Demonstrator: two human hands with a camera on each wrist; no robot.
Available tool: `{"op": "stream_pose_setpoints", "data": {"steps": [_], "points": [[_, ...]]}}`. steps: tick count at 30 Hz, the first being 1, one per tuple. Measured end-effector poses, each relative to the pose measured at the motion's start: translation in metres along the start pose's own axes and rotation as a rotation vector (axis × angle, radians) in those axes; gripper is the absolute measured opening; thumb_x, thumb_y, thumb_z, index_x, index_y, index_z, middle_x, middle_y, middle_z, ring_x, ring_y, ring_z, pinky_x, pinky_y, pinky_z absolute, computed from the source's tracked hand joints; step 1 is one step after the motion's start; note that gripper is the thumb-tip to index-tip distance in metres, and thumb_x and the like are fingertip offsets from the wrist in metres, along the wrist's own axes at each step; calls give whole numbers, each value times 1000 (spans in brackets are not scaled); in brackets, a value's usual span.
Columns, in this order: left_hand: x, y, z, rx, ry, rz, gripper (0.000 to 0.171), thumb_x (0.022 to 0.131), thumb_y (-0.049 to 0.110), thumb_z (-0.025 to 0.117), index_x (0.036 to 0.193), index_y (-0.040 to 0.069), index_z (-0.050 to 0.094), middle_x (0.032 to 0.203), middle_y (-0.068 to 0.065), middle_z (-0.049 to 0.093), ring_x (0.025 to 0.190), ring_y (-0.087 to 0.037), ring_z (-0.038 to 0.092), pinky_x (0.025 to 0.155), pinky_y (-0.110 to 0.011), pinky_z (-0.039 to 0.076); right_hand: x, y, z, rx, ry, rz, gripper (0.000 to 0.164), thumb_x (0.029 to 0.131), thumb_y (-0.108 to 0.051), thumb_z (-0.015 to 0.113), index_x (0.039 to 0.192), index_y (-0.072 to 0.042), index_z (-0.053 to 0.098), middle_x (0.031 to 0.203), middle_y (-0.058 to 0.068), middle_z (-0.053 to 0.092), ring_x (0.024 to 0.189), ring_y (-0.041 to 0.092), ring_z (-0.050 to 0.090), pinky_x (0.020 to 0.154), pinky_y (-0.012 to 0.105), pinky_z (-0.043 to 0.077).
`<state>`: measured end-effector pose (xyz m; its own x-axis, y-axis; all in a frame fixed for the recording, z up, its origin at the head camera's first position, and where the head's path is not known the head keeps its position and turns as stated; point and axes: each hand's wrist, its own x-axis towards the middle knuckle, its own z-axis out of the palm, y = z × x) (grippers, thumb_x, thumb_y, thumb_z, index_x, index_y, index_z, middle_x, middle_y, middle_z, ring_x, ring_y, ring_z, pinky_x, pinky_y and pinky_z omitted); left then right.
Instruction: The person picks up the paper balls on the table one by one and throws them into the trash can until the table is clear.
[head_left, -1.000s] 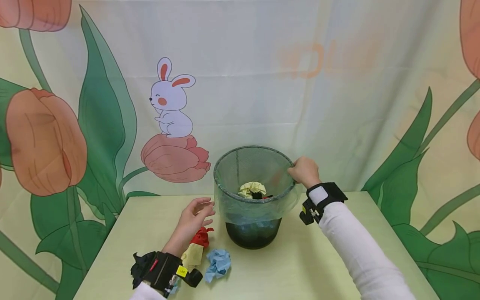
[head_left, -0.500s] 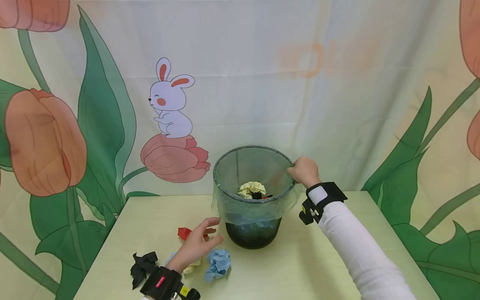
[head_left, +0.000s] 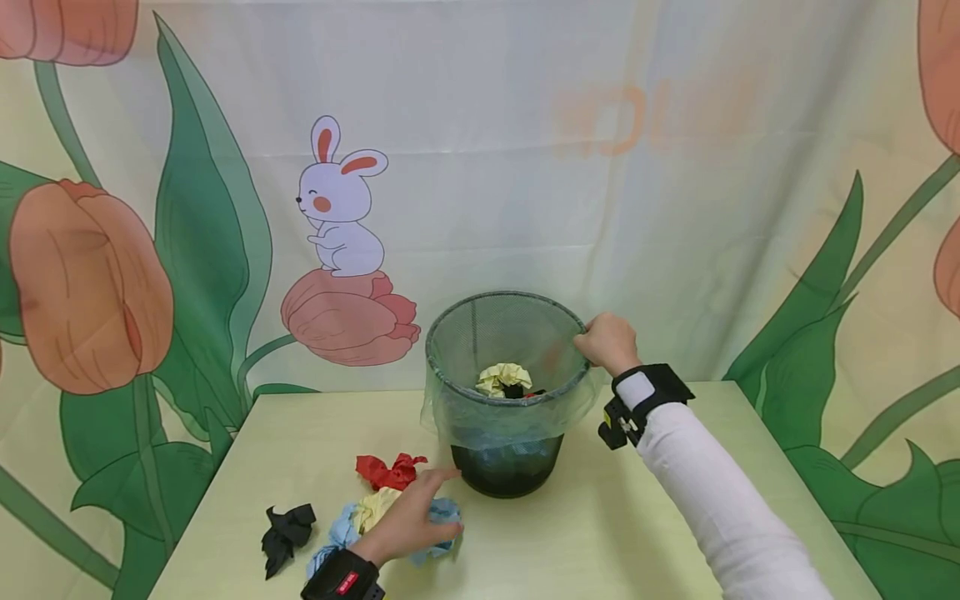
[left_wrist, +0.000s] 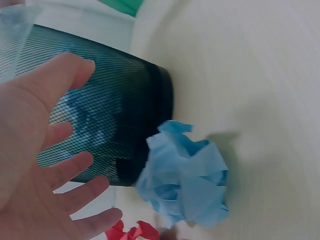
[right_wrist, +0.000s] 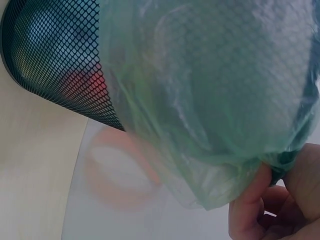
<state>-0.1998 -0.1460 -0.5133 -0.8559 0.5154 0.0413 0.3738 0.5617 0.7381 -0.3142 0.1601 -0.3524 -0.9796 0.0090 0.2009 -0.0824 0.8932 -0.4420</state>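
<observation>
A dark mesh wastebasket [head_left: 506,471] stands on the table, lined with a thin green plastic bag [right_wrist: 200,90] folded over its rim. My right hand [head_left: 611,343] pinches the rim and bag at the right side. In the head view my left hand [head_left: 412,517] hovers over a crumpled blue paper ball [head_left: 447,533], partly covering it. The left wrist view shows the fingers spread and apart from that blue paper ball [left_wrist: 185,177]. Just behind the hand lie crumpled red paper [head_left: 390,472] and crumpled yellow paper [head_left: 372,508]. Inside the wastebasket rests a yellow paper ball [head_left: 504,379].
Crumpled black paper [head_left: 287,537] lies at the left of the pale table [head_left: 637,533]. Another blue paper piece [head_left: 337,533] sits by the left wrist. A curtain [head_left: 510,167] printed with a rabbit and tulips hangs right behind the table.
My left hand has moved down from beside the wastebasket toward the near blue paper ball, uncovering the red paper. The right hand keeps its hold on the rim.
</observation>
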Motion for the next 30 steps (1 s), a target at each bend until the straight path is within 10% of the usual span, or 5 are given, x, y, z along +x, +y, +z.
{"op": "stream_pose_setpoints", "data": {"steps": [11,30], "points": [[2,-20,20,341,67,47,65,74,32,74,129,8,48,133,-19,43,120,-34,44,95,-51,42,1,1,2,13,15,3,40,71,-3,48,43,-19,24,39,-9,22,32,8,34,39,18,13],[8,-31,35,509,-52,-11,64,69,31,78,124,14,52,125,-14,48,108,-36,49,85,-52,46,1,1,1,2,10,3,40,70,-3,48,42,-19,24,40,-9,22,33,7,30,40,18,11]]}}
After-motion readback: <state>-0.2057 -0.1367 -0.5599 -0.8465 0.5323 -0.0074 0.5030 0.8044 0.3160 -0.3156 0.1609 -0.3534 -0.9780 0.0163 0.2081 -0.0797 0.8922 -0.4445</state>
